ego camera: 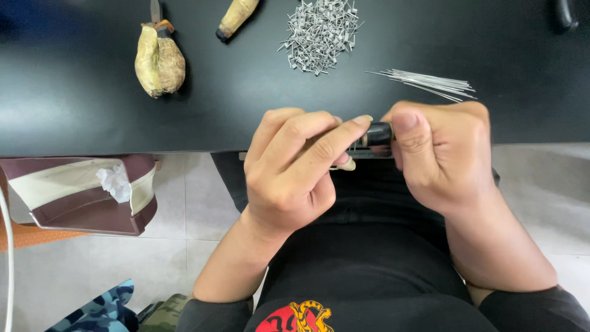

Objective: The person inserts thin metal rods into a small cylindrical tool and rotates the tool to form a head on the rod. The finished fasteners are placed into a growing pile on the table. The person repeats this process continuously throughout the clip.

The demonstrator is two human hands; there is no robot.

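Holding a small black tool (376,134) between both hands at the near edge of the black surface (74,110), I keep it just above my lap. My left hand (295,169) curls in from the left, its fingers (319,150) pressed together and pinching the tool's left end, though what lies under them I cannot tell. My right hand (442,157) has its grip closed around the tool's right end, thumb laid over the top. Just beyond my right hand lies a bundle of thin straight wires (430,83). Farther back sits a heap of small bent metal pieces (319,31). To the far left rest two tools with cloth-wrapped handles (158,61).
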